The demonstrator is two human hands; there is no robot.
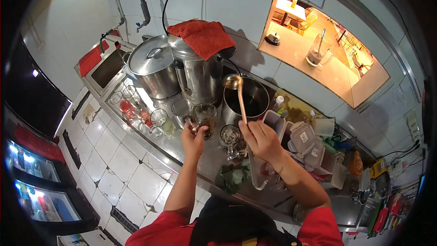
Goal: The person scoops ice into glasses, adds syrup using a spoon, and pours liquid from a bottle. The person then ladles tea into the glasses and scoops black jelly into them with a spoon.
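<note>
My right hand [263, 140] is closed round the long handle of a ladle [241, 99]. The ladle's bowl is up over the rim of an open metal pot [226, 117] with dark liquid inside. My left hand [194, 139] grips the handle of a glass mug [207, 115], which stands upright close to the pot and has some brownish contents low down. Left of it are another clear glass [181, 108] and a mug [165, 122] with pale liquid. A glass jar [230, 135] of whitish pieces sits between my hands.
A lidded steel pot [150, 82] and a tall urn with a red cloth [201, 36] on top stand behind. More glasses [130, 92] are at the left. Plastic containers [302, 139] crowd the right. A serving window shows a mug with a spoon [316, 53].
</note>
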